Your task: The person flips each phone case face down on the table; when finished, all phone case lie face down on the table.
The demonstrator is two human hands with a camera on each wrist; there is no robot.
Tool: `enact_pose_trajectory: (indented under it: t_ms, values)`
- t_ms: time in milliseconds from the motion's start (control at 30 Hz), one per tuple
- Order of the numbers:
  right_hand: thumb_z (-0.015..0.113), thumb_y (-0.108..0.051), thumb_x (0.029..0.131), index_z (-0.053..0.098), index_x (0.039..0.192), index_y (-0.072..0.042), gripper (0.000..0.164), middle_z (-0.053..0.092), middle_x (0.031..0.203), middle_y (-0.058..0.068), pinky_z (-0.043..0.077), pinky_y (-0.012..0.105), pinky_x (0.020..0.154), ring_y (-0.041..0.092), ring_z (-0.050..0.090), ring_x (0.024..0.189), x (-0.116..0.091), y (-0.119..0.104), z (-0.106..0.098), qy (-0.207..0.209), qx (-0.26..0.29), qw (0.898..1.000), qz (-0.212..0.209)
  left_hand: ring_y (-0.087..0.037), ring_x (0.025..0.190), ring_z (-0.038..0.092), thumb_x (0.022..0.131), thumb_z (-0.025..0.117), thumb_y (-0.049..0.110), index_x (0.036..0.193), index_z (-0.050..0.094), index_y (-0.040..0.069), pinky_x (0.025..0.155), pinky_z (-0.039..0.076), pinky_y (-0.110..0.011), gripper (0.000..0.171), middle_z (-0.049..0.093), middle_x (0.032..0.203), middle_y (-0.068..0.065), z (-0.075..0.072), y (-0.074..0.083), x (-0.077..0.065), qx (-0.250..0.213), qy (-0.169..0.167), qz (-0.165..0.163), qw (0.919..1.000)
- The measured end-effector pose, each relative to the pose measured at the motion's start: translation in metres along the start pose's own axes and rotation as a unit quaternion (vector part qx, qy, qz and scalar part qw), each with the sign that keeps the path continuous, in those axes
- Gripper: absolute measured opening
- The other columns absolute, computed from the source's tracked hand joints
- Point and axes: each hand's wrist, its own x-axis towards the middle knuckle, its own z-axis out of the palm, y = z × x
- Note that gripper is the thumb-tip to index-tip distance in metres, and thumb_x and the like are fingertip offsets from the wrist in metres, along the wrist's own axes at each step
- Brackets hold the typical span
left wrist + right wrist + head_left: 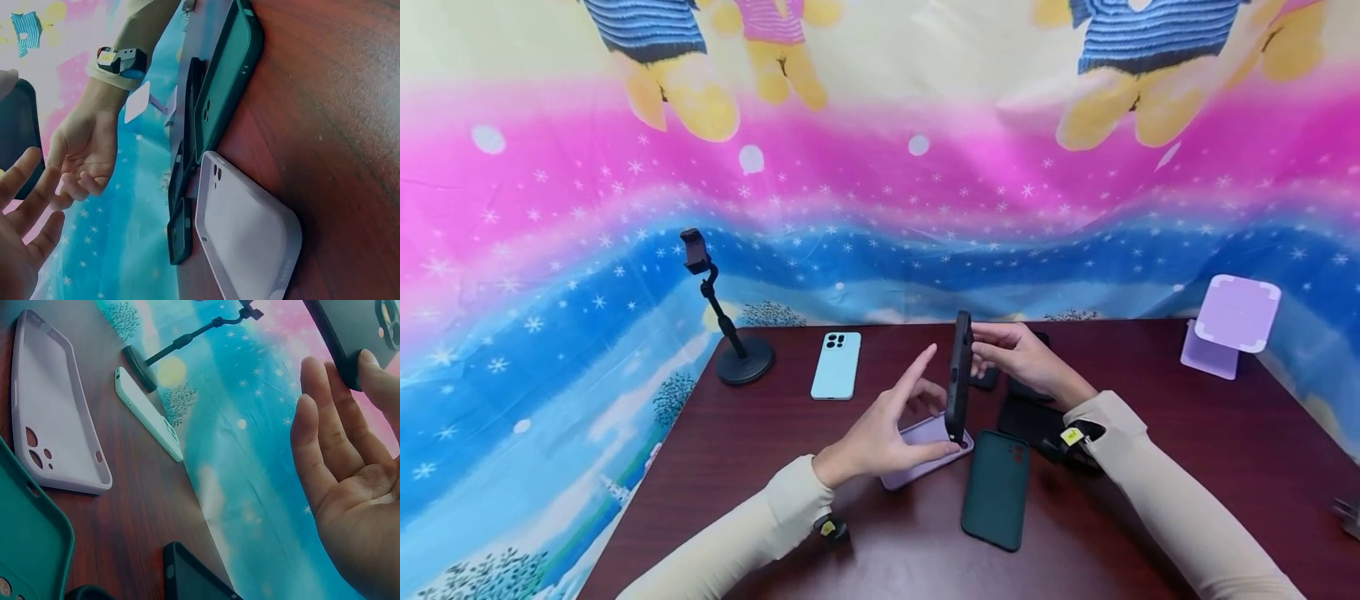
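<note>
Upright over the table stands a black phone case, seen edge-on in the head view. My right hand pinches it; in the right wrist view the thumb lies on its back near the camera cutouts. On its other side is my left hand, fingers spread, index finger pointing up and thumb at the case's lower end. In the left wrist view these fingers overlap the case. Below lies a lilac phone case, hollow side up. A dark green phone case lies beside it, also hollow side up.
Dark phone cases lie under my right forearm, partly hidden. A mint phone case is near the back edge. A black phone stand stands back left, a lilac stand back right. A patterned cloth hangs behind the table.
</note>
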Motion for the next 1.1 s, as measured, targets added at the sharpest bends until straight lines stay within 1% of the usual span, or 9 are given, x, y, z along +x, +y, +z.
enact_pose_trajectory:
  t_ms: [100,200,267,333,500,667,867,1000,1100]
  values:
    - [0.054,-0.008,0.107,0.054,0.149,-0.008,0.043,0.077,0.096,-0.001,0.061,0.033,0.070,0.014,0.072,0.078,0.000,-0.001,0.000,0.004,-0.020,1.000,0.009,-0.016,0.100,0.069,0.081,0.089,0.015,0.167,0.005,0.013,0.085,0.060,-0.029,0.120,0.071,0.118,-0.008,0.000,0.000,0.001,0.007,0.000,0.016,0.9998]
    - [0.053,-0.009,0.107,0.054,0.149,-0.008,0.042,0.077,0.093,-0.001,0.061,0.036,0.068,0.015,0.072,0.075,0.000,-0.001,-0.002,0.001,-0.041,0.999,0.014,-0.015,0.108,0.068,0.080,0.089,0.014,0.166,0.000,0.011,0.087,0.059,-0.028,0.125,0.070,0.124,-0.009,0.001,0.001,0.000,0.018,0.003,0.021,0.9996]
    - [0.053,-0.009,0.107,0.055,0.149,-0.008,0.041,0.077,0.089,0.000,0.061,0.037,0.066,0.016,0.071,0.073,0.000,-0.001,-0.002,0.000,-0.048,0.999,0.019,-0.014,0.108,0.068,0.080,0.090,0.015,0.166,-0.001,0.009,0.086,0.059,-0.026,0.125,0.067,0.129,-0.009,0.001,0.002,0.000,0.025,0.006,0.025,0.9993]
    - [0.053,-0.009,0.107,0.056,0.148,-0.009,0.041,0.077,0.087,0.000,0.061,0.039,0.066,0.017,0.071,0.071,-0.001,-0.001,-0.002,0.000,-0.055,0.998,0.021,-0.015,0.113,0.067,0.079,0.090,0.015,0.165,-0.003,0.006,0.090,0.058,-0.027,0.127,0.065,0.134,-0.011,0.001,0.003,-0.001,0.032,0.008,0.032,0.9989]
    - [0.054,-0.011,0.107,0.060,0.145,-0.008,0.038,0.076,0.083,-0.001,0.061,0.040,0.065,0.018,0.070,0.070,-0.003,-0.001,-0.002,0.013,-0.073,0.997,0.024,-0.016,0.115,0.067,0.077,0.092,0.015,0.164,0.001,-0.002,0.095,0.057,-0.029,0.127,0.063,0.138,-0.013,0.000,0.001,-0.003,0.052,0.012,0.052,0.9972]
    - [0.055,-0.010,0.107,0.062,0.142,-0.008,0.037,0.074,0.084,-0.003,0.060,0.036,0.066,0.015,0.069,0.070,-0.005,0.001,-0.003,0.025,-0.061,0.998,0.016,-0.017,0.118,0.068,0.077,0.091,0.013,0.164,0.002,0.000,0.098,0.056,-0.029,0.125,0.064,0.138,-0.014,-0.001,0.000,-0.005,0.036,0.013,0.038,0.9985]
    - [0.054,-0.012,0.107,0.061,0.143,-0.004,0.037,0.072,0.094,-0.003,0.059,0.033,0.069,0.012,0.067,0.074,-0.005,0.002,-0.005,0.039,-0.050,0.998,0.011,-0.015,0.107,0.070,0.079,0.090,0.011,0.165,0.006,0.002,0.088,0.059,-0.032,0.120,0.067,0.133,-0.013,0.000,-0.005,-0.006,0.019,0.020,0.027,0.9992]
    - [0.054,-0.015,0.108,0.059,0.143,-0.003,0.038,0.071,0.098,-0.004,0.059,0.033,0.071,0.013,0.066,0.076,-0.004,0.001,-0.004,0.053,-0.057,0.997,0.017,-0.018,0.115,0.069,0.082,0.087,0.010,0.165,0.005,0.003,0.094,0.059,-0.036,0.117,0.064,0.140,-0.014,0.001,-0.008,-0.007,-0.001,0.011,0.014,0.9998]
    - [0.054,-0.016,0.108,0.059,0.143,-0.001,0.039,0.071,0.099,-0.004,0.059,0.033,0.072,0.014,0.066,0.076,-0.003,-0.001,-0.003,0.061,-0.070,0.995,0.022,-0.018,0.112,0.071,0.083,0.086,0.010,0.165,0.004,0.005,0.091,0.060,-0.034,0.116,0.069,0.133,-0.013,-0.001,-0.009,-0.008,-0.009,0.006,-0.003,0.9999]
